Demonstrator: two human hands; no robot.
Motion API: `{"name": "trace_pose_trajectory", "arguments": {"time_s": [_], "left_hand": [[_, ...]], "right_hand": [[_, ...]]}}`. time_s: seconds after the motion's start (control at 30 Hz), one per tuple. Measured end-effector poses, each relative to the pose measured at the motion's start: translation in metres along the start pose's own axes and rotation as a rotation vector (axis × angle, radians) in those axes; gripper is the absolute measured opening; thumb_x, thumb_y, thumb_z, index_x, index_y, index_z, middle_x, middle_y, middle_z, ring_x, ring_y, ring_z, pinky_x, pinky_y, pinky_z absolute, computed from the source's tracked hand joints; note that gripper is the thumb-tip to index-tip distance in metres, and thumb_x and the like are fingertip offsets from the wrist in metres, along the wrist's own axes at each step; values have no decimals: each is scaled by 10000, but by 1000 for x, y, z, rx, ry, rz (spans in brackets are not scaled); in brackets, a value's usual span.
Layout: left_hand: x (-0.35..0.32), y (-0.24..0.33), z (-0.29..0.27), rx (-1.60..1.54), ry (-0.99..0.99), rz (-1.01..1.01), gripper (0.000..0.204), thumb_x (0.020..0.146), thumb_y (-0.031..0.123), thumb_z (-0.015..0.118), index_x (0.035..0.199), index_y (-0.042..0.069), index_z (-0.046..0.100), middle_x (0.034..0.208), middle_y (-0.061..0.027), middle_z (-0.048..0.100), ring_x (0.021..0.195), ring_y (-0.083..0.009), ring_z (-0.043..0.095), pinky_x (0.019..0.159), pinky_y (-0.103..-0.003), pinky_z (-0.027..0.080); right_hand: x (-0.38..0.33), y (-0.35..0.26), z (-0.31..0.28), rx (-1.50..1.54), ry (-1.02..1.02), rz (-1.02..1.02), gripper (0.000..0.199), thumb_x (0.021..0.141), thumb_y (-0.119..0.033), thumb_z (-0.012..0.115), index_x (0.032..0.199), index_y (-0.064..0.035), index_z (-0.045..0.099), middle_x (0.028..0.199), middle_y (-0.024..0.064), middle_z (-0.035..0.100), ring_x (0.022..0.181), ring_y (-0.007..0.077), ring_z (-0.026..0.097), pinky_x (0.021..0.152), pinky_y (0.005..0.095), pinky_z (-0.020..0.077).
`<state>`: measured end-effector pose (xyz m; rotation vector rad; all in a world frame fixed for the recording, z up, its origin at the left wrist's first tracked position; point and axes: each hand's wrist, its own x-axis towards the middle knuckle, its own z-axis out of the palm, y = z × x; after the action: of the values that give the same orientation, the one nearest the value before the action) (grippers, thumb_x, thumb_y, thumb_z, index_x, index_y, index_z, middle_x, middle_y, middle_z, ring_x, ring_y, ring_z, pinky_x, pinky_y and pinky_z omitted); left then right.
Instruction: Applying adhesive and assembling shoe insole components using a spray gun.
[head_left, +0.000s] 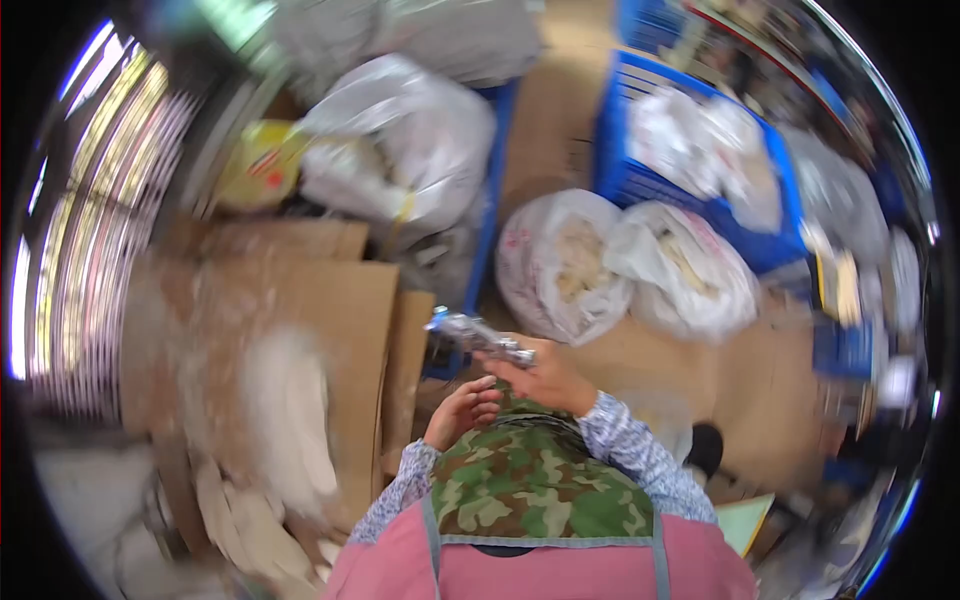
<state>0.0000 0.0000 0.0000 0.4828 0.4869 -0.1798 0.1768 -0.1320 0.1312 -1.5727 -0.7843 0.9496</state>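
In front of my apron, my right hand (pixel 545 375) is wrapped round a long, shiny, silver-grey thing (pixel 462 327) with a bluish tip. Its exact kind is blurred. The tip points up and to the left. Just below and left of it, my left hand (pixel 463 412) has loosely curled fingers with nothing visible in them. It appears apart from the shiny thing. Both forearms wear patterned sleeves, beside the camouflage apron (pixel 540 480).
Brown cardboard (pixel 345 310) with pale flat pieces (pixel 290 420) lies at left. Ahead are white plastic bags (pixel 520 255) with pale contents and a blue crate (pixel 690 195) holding more bags. A large clear bag (pixel 440 130) sits at far left of centre.
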Motion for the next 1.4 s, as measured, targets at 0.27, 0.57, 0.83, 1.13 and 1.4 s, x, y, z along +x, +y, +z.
{"name": "trace_pose_trajectory", "arguments": {"time_s": [0.27,0.57,0.83,1.13,1.4], "left_hand": [[-32,-17,29,-218,384,463,383,941,113,434,1313,23,424,1110,-97,577,959,-183,589,869,-317,484],[-72,-51,17,-344,857,942,347,902,99,468,1239,14,482,1045,-89,587,881,-175,597,794,-307,494],[-148,-6,-51,1021,1977,845,422,755,-30,474,1161,43,563,1086,-160,555,1060,-340,500,915,-431,399],[-131,38,-98,1307,1686,607,553,749,19,517,1261,224,568,1496,-200,215,1391,-379,169,1062,-632,134],[-123,28,-100,1206,1691,602,503,772,3,500,1232,181,598,1531,-223,109,1422,-381,83,1078,-633,76]], "right_hand": [[57,11,-5,29,-367,-28,300,857,-46,625,1154,-12,595,980,10,674,820,60,585,721,218,469],[109,-23,14,-88,-609,21,272,869,32,555,1134,4,611,928,-30,630,703,16,473,593,189,397],[127,-47,129,-291,-696,-15,250,877,5,568,1122,0,619,774,-52,568,631,23,407,542,205,341],[124,-43,208,-464,-650,-74,204,902,-66,583,1096,-16,624,748,-61,561,587,7,402,484,192,317],[123,-44,236,-568,-787,-146,222,881,-43,579,1093,-6,525,789,117,590,700,203,568,661,302,460]]}}
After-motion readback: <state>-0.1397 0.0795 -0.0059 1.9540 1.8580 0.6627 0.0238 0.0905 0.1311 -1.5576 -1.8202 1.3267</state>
